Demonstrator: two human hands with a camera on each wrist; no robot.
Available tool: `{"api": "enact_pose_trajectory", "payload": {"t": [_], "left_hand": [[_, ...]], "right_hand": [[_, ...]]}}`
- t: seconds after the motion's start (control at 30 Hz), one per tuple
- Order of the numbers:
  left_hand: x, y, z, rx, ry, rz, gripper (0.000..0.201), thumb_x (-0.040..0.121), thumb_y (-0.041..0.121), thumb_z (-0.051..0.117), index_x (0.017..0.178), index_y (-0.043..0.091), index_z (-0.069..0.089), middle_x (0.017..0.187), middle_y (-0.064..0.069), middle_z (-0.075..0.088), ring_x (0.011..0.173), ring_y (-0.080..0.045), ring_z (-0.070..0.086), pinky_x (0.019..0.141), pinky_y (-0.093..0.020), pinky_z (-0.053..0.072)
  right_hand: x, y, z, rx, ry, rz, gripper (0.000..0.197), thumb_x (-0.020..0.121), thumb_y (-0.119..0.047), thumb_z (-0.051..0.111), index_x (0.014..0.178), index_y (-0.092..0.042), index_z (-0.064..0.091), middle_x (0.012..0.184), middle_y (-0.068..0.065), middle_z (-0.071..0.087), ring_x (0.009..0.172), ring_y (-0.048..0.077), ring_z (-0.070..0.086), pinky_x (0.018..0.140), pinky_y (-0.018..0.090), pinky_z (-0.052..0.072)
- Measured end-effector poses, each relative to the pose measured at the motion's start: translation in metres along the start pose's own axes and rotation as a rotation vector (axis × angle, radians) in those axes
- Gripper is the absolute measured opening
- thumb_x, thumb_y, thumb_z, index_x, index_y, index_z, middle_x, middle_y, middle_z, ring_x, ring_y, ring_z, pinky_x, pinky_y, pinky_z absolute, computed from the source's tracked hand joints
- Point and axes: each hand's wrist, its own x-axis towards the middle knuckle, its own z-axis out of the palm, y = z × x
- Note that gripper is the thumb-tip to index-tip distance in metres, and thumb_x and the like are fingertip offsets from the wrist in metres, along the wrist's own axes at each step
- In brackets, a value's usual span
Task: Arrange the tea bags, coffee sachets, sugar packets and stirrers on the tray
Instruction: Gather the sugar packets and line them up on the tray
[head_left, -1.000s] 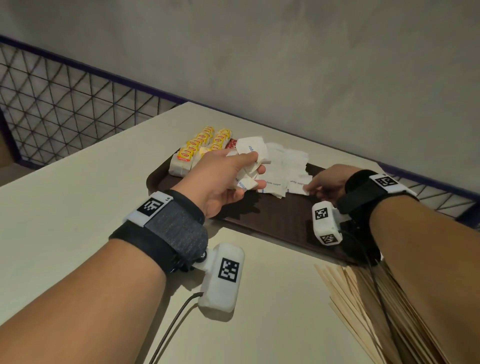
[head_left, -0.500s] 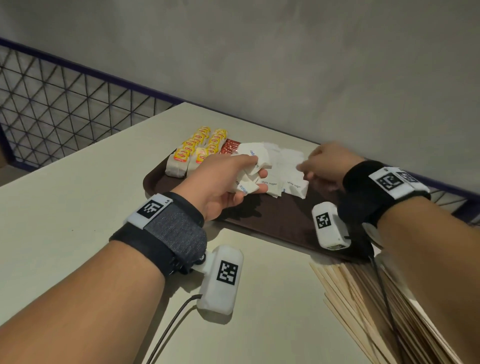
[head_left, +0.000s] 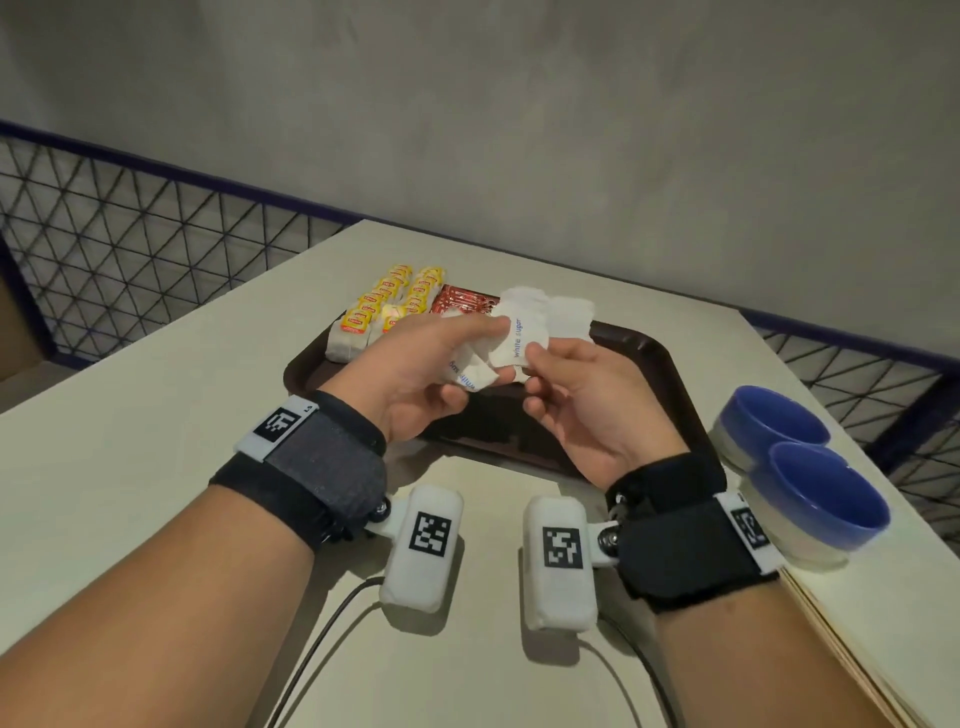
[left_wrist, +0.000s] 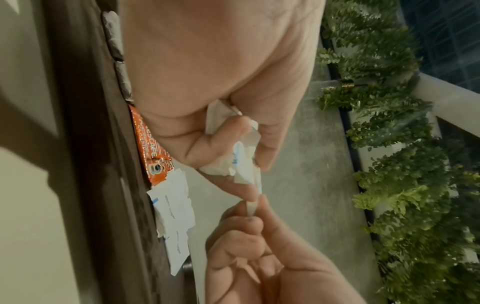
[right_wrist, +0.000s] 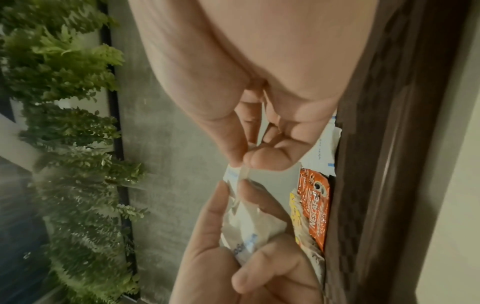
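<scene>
My left hand (head_left: 483, 353) hovers over the dark brown tray (head_left: 670, 374) and grips a crumpled bunch of white sugar packets (head_left: 475, 371). My right hand (head_left: 530, 364) meets it and pinches the edge of one packet (head_left: 519, 340) in that bunch between thumb and forefinger; the left wrist view shows the same pinch (left_wrist: 250, 207). Yellow-labelled tea bags (head_left: 387, 306) stand in rows at the tray's far left. Red coffee sachets (head_left: 462, 301) lie beside them, then loose sugar packets (head_left: 569, 317). Wooden stirrers (head_left: 857, 675) lie on the table at the lower right.
Two blue bowls (head_left: 774, 421) (head_left: 826, 499) stand on the table right of the tray. A wire mesh fence (head_left: 130, 234) runs behind the table's left and right edges. A grey wall rises beyond. Cables trail from the wrist cameras across the near table.
My right hand left the packets lying on the tray and came back left to the bunch in my left hand, where it now pinches one packet. The left hand stayed nearly still.
</scene>
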Motion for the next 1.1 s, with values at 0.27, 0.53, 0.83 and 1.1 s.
{"api": "enact_pose_trajectory", "payload": {"t": [0.27,0.53,0.83,1.1], "left_hand": [[0.001,-0.004,0.000,0.032,0.000,0.000,0.037,0.091,0.025,0.077,0.124,0.008,0.068,0.094,-0.007,0.077,0.071,-0.015,0.072,0.035,-0.017,0.034],[0.003,-0.001,0.001,-0.108,0.092,0.016,0.024,0.103,0.011,0.054,0.120,0.015,0.071,0.093,-0.008,0.076,0.062,-0.015,0.071,0.034,-0.015,0.032],[0.001,-0.003,0.005,-0.147,0.121,-0.065,0.017,0.102,0.020,0.062,0.116,0.012,0.068,0.104,-0.013,0.077,0.074,-0.021,0.078,0.039,-0.017,0.045],[0.001,-0.004,0.002,-0.241,-0.039,-0.034,0.037,0.084,0.027,0.084,0.116,0.012,0.074,0.117,-0.015,0.076,0.093,-0.025,0.077,0.070,-0.026,0.064]], "right_hand": [[-0.011,0.002,0.001,0.000,0.006,-0.051,0.021,0.093,0.003,0.064,0.113,-0.005,0.067,0.085,0.011,0.071,0.064,0.013,0.060,0.062,0.028,0.054],[-0.013,-0.003,0.001,0.208,-0.057,-0.069,0.030,0.090,0.009,0.051,0.106,-0.008,0.070,0.076,0.011,0.059,0.057,0.015,0.050,0.057,0.028,0.050],[-0.009,0.004,0.001,0.098,0.000,-0.119,0.024,0.086,0.003,0.073,0.110,-0.002,0.071,0.093,0.015,0.074,0.078,0.019,0.069,0.066,0.025,0.059],[-0.004,0.004,-0.001,0.134,0.079,-0.005,0.024,0.102,-0.029,0.060,0.112,-0.007,0.063,0.066,0.003,0.066,0.055,0.012,0.059,0.053,0.025,0.052]]}}
